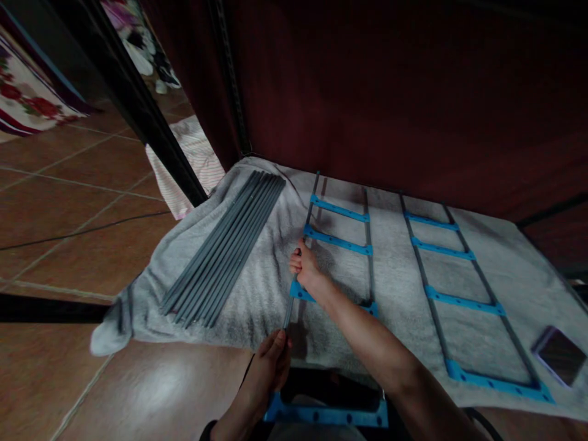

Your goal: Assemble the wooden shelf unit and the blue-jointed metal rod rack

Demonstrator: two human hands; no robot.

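Note:
A ladder-like frame of grey rods and blue crossbars (342, 240) reaches from the back of the grey cloth to the near edge. My right hand (304, 262) is closed around its left grey rod, between two blue crossbars. Lower on that same rod, close to the nearest blue crossbar (328, 416), my left hand (274, 355) grips it. My right forearm crosses over the frame and hides part of the third crossbar. To the right lies a second such frame (463, 303), with several blue crossbars between two grey rods.
A bundle of loose grey rods (225, 251) lies on the left of the grey cloth (184, 245). A phone (559, 355) rests at the right edge. Dark posts (138, 92) and a maroon curtain (390, 92) border the surface. A cable (82, 231) runs over the tiled floor.

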